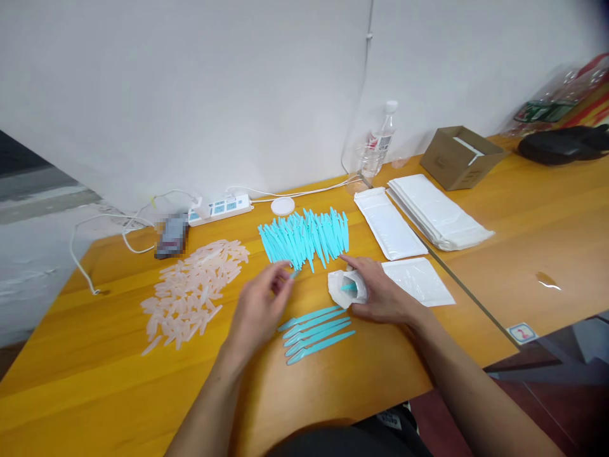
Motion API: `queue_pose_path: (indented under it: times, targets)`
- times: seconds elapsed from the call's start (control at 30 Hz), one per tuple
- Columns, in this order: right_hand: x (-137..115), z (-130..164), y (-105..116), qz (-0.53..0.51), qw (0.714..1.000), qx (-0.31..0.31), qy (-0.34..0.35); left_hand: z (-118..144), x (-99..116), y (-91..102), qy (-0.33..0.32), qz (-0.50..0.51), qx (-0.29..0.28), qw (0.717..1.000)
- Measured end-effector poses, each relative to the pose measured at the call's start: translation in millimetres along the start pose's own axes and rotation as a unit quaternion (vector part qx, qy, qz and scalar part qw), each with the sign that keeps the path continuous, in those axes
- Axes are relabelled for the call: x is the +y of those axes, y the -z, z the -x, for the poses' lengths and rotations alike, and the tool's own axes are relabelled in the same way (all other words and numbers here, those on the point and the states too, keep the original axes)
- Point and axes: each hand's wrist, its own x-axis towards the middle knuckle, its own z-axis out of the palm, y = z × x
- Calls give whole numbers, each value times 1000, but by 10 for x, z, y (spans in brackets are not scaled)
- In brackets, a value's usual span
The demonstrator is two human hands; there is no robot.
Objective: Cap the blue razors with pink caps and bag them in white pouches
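Note:
My right hand (380, 292) is closed around a white padded envelope (339, 291), its mouth facing left. Inside that mouth shows a turquoise plastic stick (349, 287). My left hand (264, 298) pinches at the near edge of a pile of slim, knife-shaped turquoise plastic sticks (307, 235); a bit of turquoise shows between thumb and fingers. Several more turquoise sticks (318, 336) lie side by side in front of the envelope, with paler tips pointing left. To the left spreads a heap of pale pink translucent slips (195, 292).
White padded envelopes lie flat (419, 282) and stacked (438, 212) on the right. Behind them stand a cardboard box (461, 158) and a plastic bottle (380, 143). A power strip (221, 208) with cables, a white disc (282, 205) and a blurred dark object (172, 235) sit along the wall.

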Motion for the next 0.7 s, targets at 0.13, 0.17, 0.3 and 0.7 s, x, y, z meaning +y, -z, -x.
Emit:
queue_pose_path:
  times: [0.13, 0.17, 0.3, 0.7]
  targets:
    - [-3, -15, -21, -3, 1000, 1, 13, 107, 19, 223, 79, 189, 138, 969]
    - [-2, -20, -29, -4, 1000, 3, 14, 128, 18, 186, 99, 218, 140, 961]
    - [-7, -41, -61, -9, 1000, 8, 16, 157, -8, -247, 177, 269, 84, 943]
    - [-37, -44, -67, -5, 999, 24, 39, -14, 106, -571, -45, -16, -156, 987]
